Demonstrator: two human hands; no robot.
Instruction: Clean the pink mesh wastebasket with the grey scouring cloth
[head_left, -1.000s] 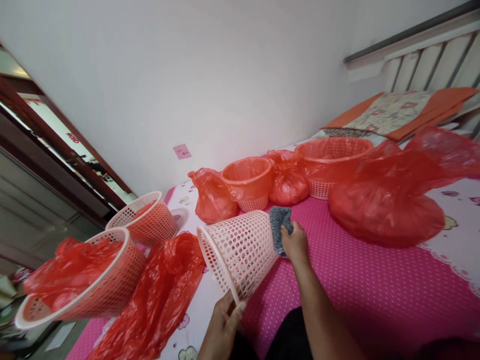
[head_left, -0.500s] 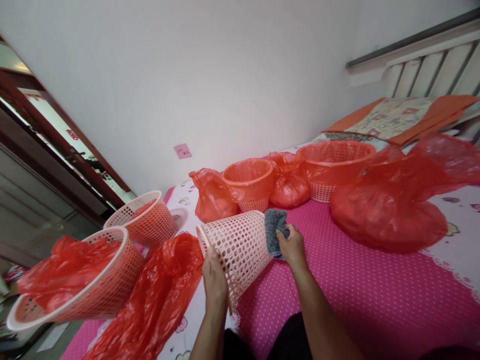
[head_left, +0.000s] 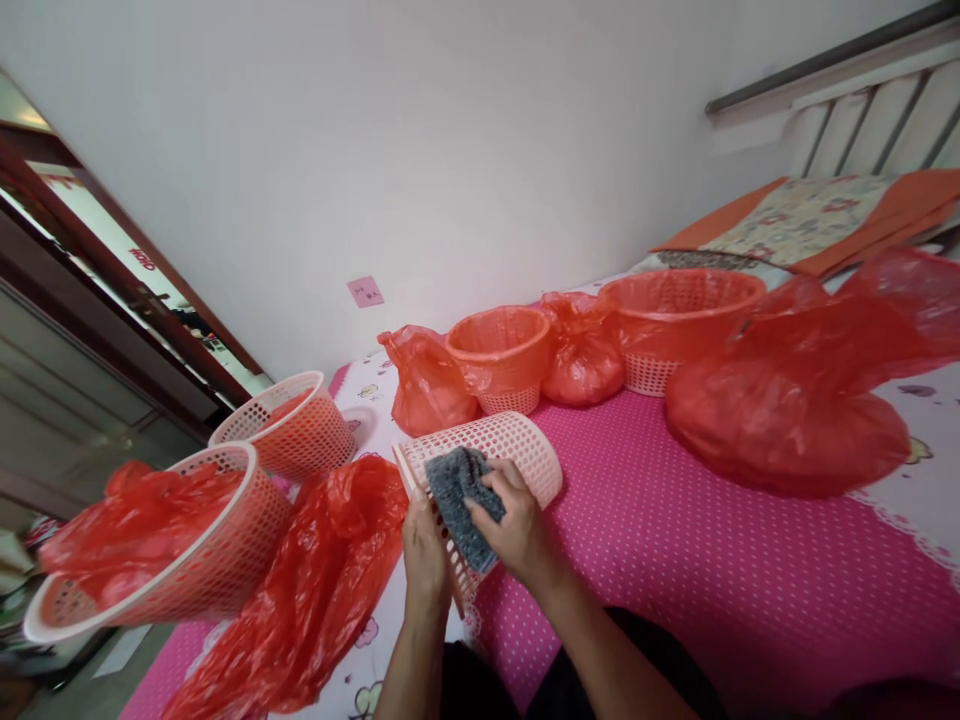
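Observation:
A pale pink plastic basket (head_left: 525, 450) with a lattice wall lies on its side, its mouth turned to the left. My left hand (head_left: 426, 550) grips it at the rim. Pressed against the outside of the wall, near the mouth, is a grey cloth (head_left: 459, 500). My right hand (head_left: 514, 515) pinches that cloth, with the fingers bent over its right part. Left of the basket, close to my left hand, lies a crumpled red plastic bag (head_left: 322, 570).
Two pink baskets holding red bags, one nearer (head_left: 217, 560) and one farther (head_left: 311, 430), stand at left. Along the wall are bag-lined baskets (head_left: 502, 345) (head_left: 660, 330) and filled red bags (head_left: 431, 385) (head_left: 585, 365). A large red bag (head_left: 787, 420) rests at right on the pink dotted cover (head_left: 675, 590).
My right hand has moved the grey cloth leftward along the basket, from its base end to the wall near the rim. My left hand keeps its hold. The view has shifted slightly.

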